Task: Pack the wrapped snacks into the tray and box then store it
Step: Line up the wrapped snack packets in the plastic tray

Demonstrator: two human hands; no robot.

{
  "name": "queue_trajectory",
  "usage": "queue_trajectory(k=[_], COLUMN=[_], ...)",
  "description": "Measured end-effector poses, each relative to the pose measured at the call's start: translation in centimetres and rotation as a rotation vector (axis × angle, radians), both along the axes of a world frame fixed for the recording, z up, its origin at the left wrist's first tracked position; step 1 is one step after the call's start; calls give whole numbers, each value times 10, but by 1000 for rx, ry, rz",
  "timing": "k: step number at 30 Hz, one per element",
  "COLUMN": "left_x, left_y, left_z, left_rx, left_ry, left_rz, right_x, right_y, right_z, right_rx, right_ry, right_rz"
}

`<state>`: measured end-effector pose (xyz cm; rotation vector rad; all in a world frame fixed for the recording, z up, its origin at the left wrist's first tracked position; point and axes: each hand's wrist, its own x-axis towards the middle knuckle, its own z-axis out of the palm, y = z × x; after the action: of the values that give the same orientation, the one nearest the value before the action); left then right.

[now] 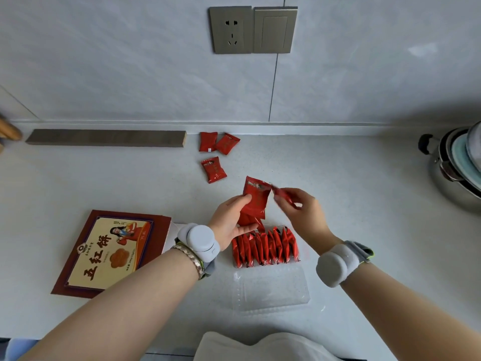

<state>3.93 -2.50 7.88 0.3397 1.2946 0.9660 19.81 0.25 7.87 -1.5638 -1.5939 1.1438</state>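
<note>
A clear plastic tray [273, 290] lies on the counter in front of me, with a row of several red wrapped snacks [265, 246] standing on edge in its far part. Above that row my left hand [230, 220] holds a small stack of red snack packets [256, 198]. My right hand [304, 212] pinches a single red packet [283, 195] beside the stack. Three loose red packets lie farther back: two near the wall [208, 141] [227, 143] and one closer [214, 169]. The dark red snack box [112, 254] lies flat to the left.
A grey wooden strip [106, 138] runs along the back wall at the left. A steel pot with stacked dishes [458, 168] stands at the right edge. A socket and switch plate [253, 29] are on the wall. White cloth [260, 345] is at the near edge.
</note>
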Motion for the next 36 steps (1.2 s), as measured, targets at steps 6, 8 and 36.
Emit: queue_trajectory(k=[6,8,36], left_x=[3,5,-16], left_y=[-1,-2,-11], left_z=[-7,-6,-20], left_rx=[-45,-45,303], left_ry=[84,59,510], left_rz=[-18,-41,-146], right_x=[-1,-3,3], right_y=[-3,-4,-2], right_z=[-5,-7,-2], right_rx=[-551,-565,-683], right_ry=[561,581,558], right_rz=[-223,-246,-382])
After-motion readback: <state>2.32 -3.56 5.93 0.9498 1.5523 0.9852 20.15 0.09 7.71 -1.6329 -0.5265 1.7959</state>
